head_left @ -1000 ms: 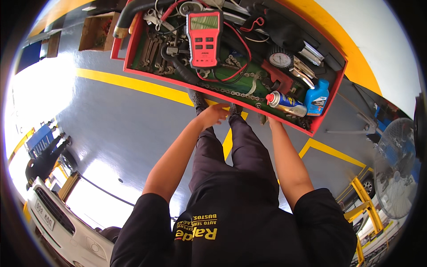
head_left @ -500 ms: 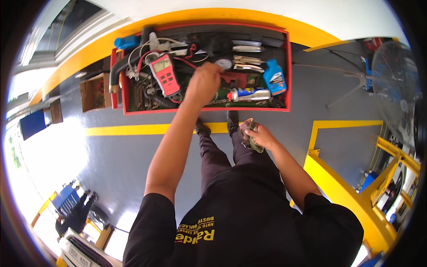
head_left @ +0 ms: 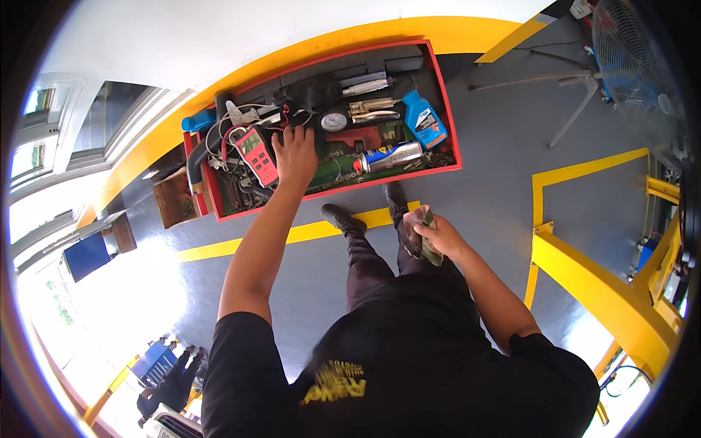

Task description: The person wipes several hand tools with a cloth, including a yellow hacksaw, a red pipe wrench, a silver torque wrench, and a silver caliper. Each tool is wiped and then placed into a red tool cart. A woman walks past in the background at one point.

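My left hand (head_left: 296, 155) reaches over the red-rimmed tool tray (head_left: 445, 102), fingers spread, beside a red handheld meter (head_left: 257, 155). No object shows in its grasp, though whatever lies under the fingertips is hidden. A round dial gauge (head_left: 334, 120) and a flat red tool (head_left: 358, 136) lie to the right of that hand. Lower down, in front of my thigh, my right hand (head_left: 442, 237) grips a crumpled camouflage-patterned rag (head_left: 431, 252). Toward the tray's right end are a spray can (head_left: 391, 156) and a blue bottle (head_left: 423, 120).
An open cardboard box (head_left: 175, 197) sits left of the tray. At the far right stands a large fan (head_left: 634, 80) on thin legs, with a yellow lift arm (head_left: 599, 281) nearer. Another person in dark clothes (head_left: 174, 383) is at the lower left.
My left hand has shifted from the tray's middle toward the meter, and its fingers have spread. The rag is still in my right hand. The whole view has turned somewhat.
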`<action>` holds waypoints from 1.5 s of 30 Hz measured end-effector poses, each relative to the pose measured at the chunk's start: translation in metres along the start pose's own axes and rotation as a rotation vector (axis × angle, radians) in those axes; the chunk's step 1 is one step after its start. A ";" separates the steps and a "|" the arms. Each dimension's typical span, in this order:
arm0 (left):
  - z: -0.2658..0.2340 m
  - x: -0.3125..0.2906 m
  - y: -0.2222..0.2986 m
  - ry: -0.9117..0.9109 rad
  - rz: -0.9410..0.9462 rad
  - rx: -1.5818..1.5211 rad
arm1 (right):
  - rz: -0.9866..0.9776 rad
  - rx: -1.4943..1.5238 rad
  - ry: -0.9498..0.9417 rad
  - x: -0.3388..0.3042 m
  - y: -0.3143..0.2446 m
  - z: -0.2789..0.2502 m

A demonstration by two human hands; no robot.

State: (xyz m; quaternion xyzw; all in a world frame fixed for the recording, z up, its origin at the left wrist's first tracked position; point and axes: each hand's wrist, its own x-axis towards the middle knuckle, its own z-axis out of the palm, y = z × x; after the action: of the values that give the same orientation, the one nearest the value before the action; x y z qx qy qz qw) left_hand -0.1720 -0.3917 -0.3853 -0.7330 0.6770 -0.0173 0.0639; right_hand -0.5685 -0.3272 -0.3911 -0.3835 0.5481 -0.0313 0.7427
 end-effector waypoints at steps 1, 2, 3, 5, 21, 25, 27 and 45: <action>0.002 -0.002 -0.007 0.001 0.009 0.020 | -0.001 -0.014 -0.010 -0.004 -0.002 0.001; 0.005 -0.004 -0.013 0.001 0.016 0.041 | 0.010 -0.021 0.007 -0.009 -0.005 -0.001; 0.004 -0.006 -0.017 0.001 0.018 0.013 | 0.022 -0.031 0.022 -0.018 -0.015 -0.001; -0.003 -0.007 -0.025 0.004 0.020 -0.038 | 0.060 -0.027 0.007 -0.023 -0.018 -0.007; -0.034 -0.118 -0.013 -0.181 -0.317 -0.252 | -0.626 0.082 0.114 0.068 -0.191 0.147; -0.029 -0.139 -0.041 -0.093 -0.352 -0.182 | -1.095 -0.538 0.461 0.115 -0.235 0.192; -0.030 -0.148 -0.060 0.023 -0.384 -0.279 | -1.183 -0.721 0.512 0.123 -0.238 0.208; -0.015 -0.184 -0.135 0.227 -0.467 -0.819 | -0.663 -1.676 0.483 0.176 -0.225 0.252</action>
State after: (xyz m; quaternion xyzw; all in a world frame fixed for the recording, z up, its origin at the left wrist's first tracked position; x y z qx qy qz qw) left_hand -0.0552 -0.1994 -0.3430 -0.8238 0.4481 0.1570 -0.3097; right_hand -0.2028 -0.4328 -0.3674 -0.9141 0.3941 0.0852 0.0424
